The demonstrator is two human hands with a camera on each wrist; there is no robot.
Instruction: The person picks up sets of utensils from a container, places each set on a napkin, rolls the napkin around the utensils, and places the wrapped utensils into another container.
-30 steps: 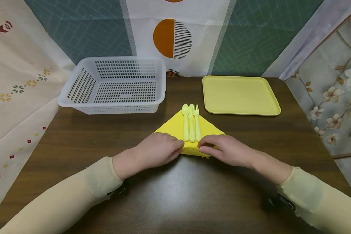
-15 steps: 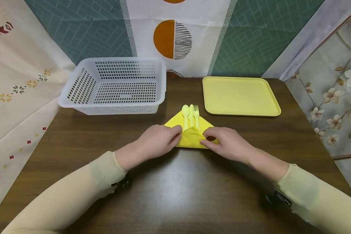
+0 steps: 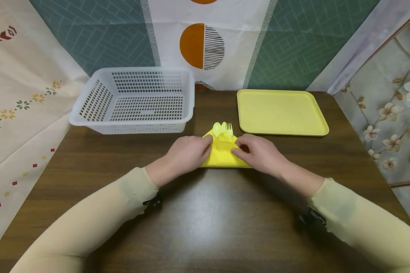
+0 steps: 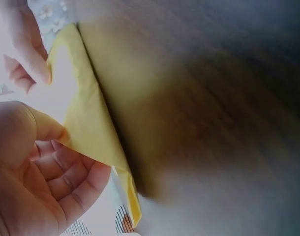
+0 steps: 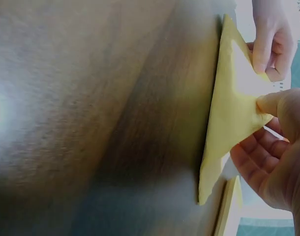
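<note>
A yellow cloth napkin (image 3: pixel 225 157) lies folded on the table, its near part turned up over a set of pale yellow-green cutlery. Only the tops of the spoon (image 3: pixel 216 129), knife (image 3: pixel 223 126) and fork (image 3: pixel 229 130) stick out beyond the fold; their handles are covered. My left hand (image 3: pixel 189 153) pinches the napkin's left side, thumb on top and fingers behind in the left wrist view. On the other side my right hand (image 3: pixel 261 153) pinches the cloth likewise, as the right wrist view shows its thumb on the napkin (image 5: pixel 228 115).
At the back left stands a white perforated plastic basket (image 3: pixel 138 124). A yellow rectangular tray (image 3: pixel 283 112) lies at the back right of the dark wooden table (image 3: pixel 198 220). Patterned cloths (image 3: pixel 112 34) hang behind and beside the table.
Both hands have moved away from the body, bringing the napkin's near edge up and over the cutlery. The handles, visible a second ago, are now covered. Basket and tray have stayed put.
</note>
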